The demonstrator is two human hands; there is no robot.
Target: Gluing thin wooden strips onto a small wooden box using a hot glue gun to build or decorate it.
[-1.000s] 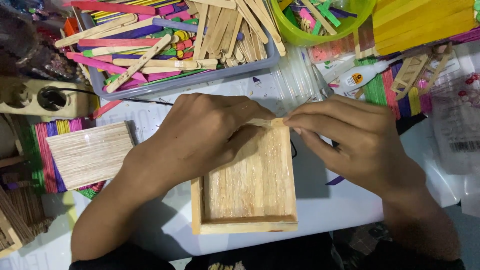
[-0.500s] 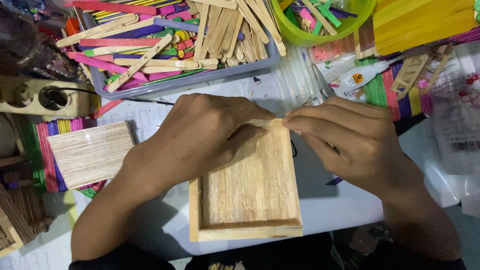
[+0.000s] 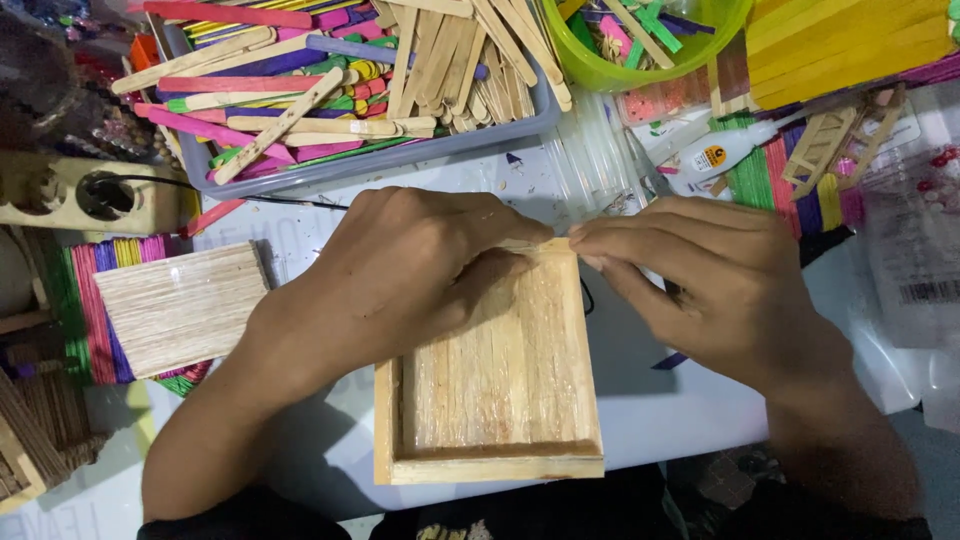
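Wooden tray (image 3: 500,390) slid nearer; left hand (image 3: 420,270), right hand (image 3: 700,280) pinch far rim.

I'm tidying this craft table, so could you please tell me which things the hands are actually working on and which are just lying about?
In hand:
left hand
right hand
wooden stick tray, pinched at its far rim

Lying about:
grey bin of coloured sticks
green bowl
flat stick panel
glue bottle
power strip

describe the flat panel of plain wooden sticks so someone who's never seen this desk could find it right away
Start at the shallow wooden tray under both hands. Left of the left hand lies the flat panel of plain sticks, atop coloured sticks. Unlike the tray, it has no rim.
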